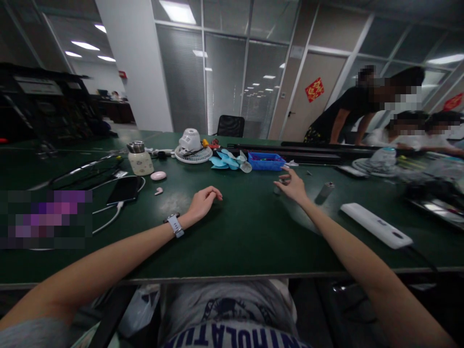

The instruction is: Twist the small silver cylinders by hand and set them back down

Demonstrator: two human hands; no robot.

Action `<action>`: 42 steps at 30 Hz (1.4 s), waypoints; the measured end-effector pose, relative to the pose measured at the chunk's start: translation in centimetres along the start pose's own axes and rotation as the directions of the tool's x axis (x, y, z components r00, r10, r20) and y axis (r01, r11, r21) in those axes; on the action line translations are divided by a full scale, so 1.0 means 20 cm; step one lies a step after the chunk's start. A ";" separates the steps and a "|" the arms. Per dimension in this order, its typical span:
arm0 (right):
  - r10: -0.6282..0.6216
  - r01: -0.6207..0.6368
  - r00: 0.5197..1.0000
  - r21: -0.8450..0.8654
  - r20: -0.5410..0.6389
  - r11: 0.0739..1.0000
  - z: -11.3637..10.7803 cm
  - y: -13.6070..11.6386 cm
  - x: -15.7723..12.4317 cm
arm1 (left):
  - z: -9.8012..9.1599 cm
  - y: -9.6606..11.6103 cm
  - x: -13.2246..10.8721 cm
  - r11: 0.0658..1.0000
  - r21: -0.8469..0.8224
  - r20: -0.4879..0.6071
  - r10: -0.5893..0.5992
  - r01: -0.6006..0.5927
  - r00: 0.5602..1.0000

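My left hand (203, 204) rests on the green table (232, 241), fingers bent and together, with nothing visible in them. A watch with a pale strap (176, 225) is on that wrist. Further right, my right hand (295, 187) hovers low over the table, thumb and fingers apart. Just beneath its fingertips is a small grey piece (277, 190); whether they touch it I cannot tell. A grey cylinder (325, 192) stands to the right of this hand. Beyond the hands are a blue basket (266, 163) with small items in it and light-blue fan blades (226, 160).
A white fan part (191, 146) and a cream bottle (140, 158) stand back left. Nearer lie a pink case (158, 176), an earbud (158, 191) and a cabled phone (124, 190). A white power strip (376, 224) lies right; people work at the far right.
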State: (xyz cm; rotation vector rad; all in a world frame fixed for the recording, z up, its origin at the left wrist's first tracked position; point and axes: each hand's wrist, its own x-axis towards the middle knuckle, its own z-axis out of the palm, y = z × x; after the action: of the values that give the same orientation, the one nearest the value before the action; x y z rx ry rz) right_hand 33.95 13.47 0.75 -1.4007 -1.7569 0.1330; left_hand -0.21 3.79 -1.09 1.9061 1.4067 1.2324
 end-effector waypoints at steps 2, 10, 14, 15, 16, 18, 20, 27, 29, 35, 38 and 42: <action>-0.148 0.132 0.986 0.193 0.071 0.972 0.09 -0.18 -0.10 | 0.00 0.04 -0.03 0.994 0.015 -0.006 0.111 -0.111 0.994; -0.466 0.319 0.870 0.535 0.161 0.782 0.27 -0.59 -0.38 | 0.04 0.13 -0.09 0.938 0.076 -0.021 0.339 -0.337 0.940; -0.449 0.291 0.876 0.549 0.176 0.783 0.28 -0.58 -0.39 | 0.07 0.16 -0.06 0.951 0.070 -0.019 0.303 -0.301 0.953; -0.444 0.282 0.879 0.558 0.176 0.780 0.28 -0.58 -0.38 | 0.08 0.17 -0.06 0.955 0.072 -0.021 0.290 -0.287 0.957; -0.438 0.271 0.881 0.570 0.178 0.776 0.28 -0.58 -0.39 | 0.08 0.18 -0.05 0.959 0.074 -0.025 0.275 -0.273 0.961; -0.422 0.241 0.889 0.600 0.180 0.763 0.29 -0.58 -0.39 | 0.09 0.19 -0.04 0.969 0.056 -0.036 0.243 -0.241 0.969; -0.403 0.208 0.897 0.630 0.182 0.749 0.30 -0.59 -0.41 | 0.09 0.21 -0.04 0.976 -0.005 -0.043 0.219 -0.219 0.975; -0.373 0.160 0.907 0.660 0.194 0.734 0.31 -0.60 -0.41 | 0.05 0.16 -0.01 0.979 -0.070 -0.192 0.177 -0.193 0.965; -0.369 0.167 0.909 0.643 0.193 0.747 0.30 -0.60 -0.41 | 0.04 0.11 0.01 0.986 -0.040 -0.171 0.152 -0.161 0.973; -0.411 0.225 0.886 0.578 0.213 0.785 0.26 -0.60 -0.41 | 0.04 -0.01 0.01 0.999 0.006 0.062 0.047 -0.047 0.997; -0.444 0.279 0.874 0.543 0.199 0.792 0.26 -0.60 -0.41 | 0.05 -0.02 0.00 0.999 0.038 0.114 0.033 -0.037 0.993; -0.483 0.354 0.857 0.474 0.181 0.806 0.27 -0.56 -0.38 | 0.04 -0.02 0.00 0.998 0.060 0.039 -0.014 0.012 0.999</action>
State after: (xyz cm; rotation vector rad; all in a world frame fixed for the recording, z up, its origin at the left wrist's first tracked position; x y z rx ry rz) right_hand 22.09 5.29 -0.43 -0.6692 -2.0886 0.4738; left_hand 0.20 3.99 -1.79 1.9471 1.4486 1.1522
